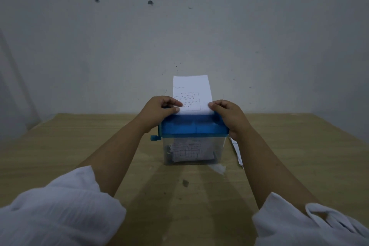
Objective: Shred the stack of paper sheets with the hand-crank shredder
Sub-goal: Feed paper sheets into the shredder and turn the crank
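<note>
"Feeding that sheet in crooked is what I'd watch. It stands upright in the slot of the shredder, which sits near the middle of the table's far edge. If you push one corner harder, I'd expect it to bunch and jam the cutters."

"Agreed, and neither of your hands is on the crank, which hangs off the shredder's left end. Once you let go with one hand to turn it, the sheet could lean, or the light bin could slide."

"Your left hand pinches the sheet's lower left corner, fingers curled, thumb on the near face."

"Your right hand pinches the lower right edge, wrist down along the shredder's right end. Both forearms reach straight out from the near edge."

"Mind your fingertips; they sit just above the slot. The stack lies just right of the bin, partly behind your right forearm."
</note>
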Tool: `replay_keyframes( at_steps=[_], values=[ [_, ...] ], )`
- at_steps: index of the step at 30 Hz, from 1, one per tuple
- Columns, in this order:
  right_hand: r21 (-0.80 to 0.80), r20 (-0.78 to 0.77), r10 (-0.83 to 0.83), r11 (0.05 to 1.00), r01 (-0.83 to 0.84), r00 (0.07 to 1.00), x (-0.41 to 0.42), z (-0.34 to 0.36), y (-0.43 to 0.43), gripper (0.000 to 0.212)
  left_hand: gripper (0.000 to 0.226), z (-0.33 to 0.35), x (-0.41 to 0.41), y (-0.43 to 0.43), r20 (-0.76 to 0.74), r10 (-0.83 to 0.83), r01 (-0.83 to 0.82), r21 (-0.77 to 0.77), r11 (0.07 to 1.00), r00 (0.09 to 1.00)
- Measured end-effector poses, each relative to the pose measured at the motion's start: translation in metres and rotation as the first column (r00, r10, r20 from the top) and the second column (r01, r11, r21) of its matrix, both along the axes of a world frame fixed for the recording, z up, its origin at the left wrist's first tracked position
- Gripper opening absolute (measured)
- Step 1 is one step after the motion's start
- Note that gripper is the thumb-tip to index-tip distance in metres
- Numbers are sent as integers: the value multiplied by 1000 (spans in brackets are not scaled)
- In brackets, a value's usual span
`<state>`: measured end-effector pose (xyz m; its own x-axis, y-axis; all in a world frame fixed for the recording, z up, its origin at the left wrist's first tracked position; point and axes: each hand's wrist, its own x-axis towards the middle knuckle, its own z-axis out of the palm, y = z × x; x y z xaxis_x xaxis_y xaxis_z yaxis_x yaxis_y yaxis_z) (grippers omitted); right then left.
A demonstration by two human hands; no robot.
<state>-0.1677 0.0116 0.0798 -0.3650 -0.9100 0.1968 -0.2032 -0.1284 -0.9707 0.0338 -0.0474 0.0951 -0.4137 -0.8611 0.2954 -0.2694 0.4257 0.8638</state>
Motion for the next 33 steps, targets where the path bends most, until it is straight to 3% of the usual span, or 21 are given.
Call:
replay_keyframes(
  at_steps=[3,6,9,11,14,16,18,20,22,25,27,29,31,33],
  values=[
    [15,-13,-28,1000,28,1000,4,-1,3,17,14,-1,1,5,12,-9,9,-16,1000,1000],
    [-1,-56,-51,999,51,997,5,2,5,18,15,-7,-3,12,75,81,-65,-199,978,994],
    [-15,-122,-70,998,69,990,4,6,3,22,17,-16,-3,24,66,234,-172,-498,850,970],
    [-6,-148,-80,997,80,986,4,7,1,24,25,-23,-2,32,171,262,-87,-659,747,950],
    [7,-178,-80,997,83,981,4,6,-1,26,48,-29,-4,41,418,320,65,-687,723,850],
    [20,-217,-90,995,96,972,6,6,-1,26,46,-29,-4,45,440,311,57,-647,761,843],
    [-6,-358,-180,982,190,916,9,4,-1,31,44,-26,-3,47,389,262,33,-609,793,883],
    [-164,-534,-329,944,287,779,17,4,6,34,44,-22,-3,47,363,238,3,-555,832,901],
    [-298,-646,-328,940,169,690,30,5,14,32,45,-18,-2,44,332,194,-26,-449,893,923],
    [-126,-782,-62,990,-61,620,52,-2,23,45,46,-10,1,43,175,43,-16,-152,988,984],
    [-63,-873,-28,996,-56,487,58,-11,25,57,37,-4,5,49,-2,-10,10,59,998,1000],
    [-106,-932,-92,994,-21,352,58,-18,27,71,27,2,6,57,-222,141,-81,259,962,965],
    [-140,-943,-129,990,-14,307,56,-22,26,77,44,3,11,61,-369,407,-209,473,856,835],
    [-160,-941,-151,987,-5,302,56,-26,24,78,58,-1,13,67,-343,559,-233,657,717,755]
  ],
)
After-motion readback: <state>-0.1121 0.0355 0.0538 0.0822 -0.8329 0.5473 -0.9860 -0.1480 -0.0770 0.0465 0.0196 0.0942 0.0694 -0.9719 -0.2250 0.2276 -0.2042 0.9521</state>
